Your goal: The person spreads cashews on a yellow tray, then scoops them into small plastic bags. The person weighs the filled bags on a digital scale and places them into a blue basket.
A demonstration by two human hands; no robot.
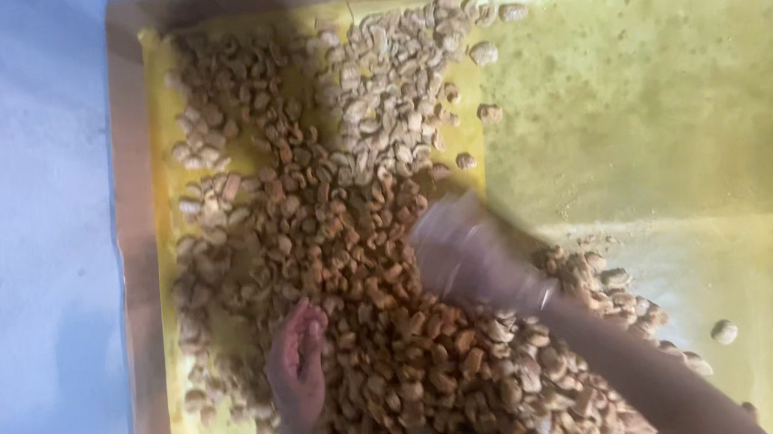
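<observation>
A broad heap of pale brown cashew nuts [350,219] lies spread over a yellow sheet [651,108]. My left hand [297,364] is bare and rests on the nuts at the lower middle, fingers curled loosely with a few nuts under them. My right hand [466,252] wears a thin clear glove and is blurred by motion; it lies flat on the nuts at the heap's right edge, fingers apart. Whether either hand grips any nuts is hidden.
The yellow sheet sits on a brown board [140,261] with a pale grey floor [35,251] to the left. A few stray nuts [724,331] lie apart on the stained right part of the sheet.
</observation>
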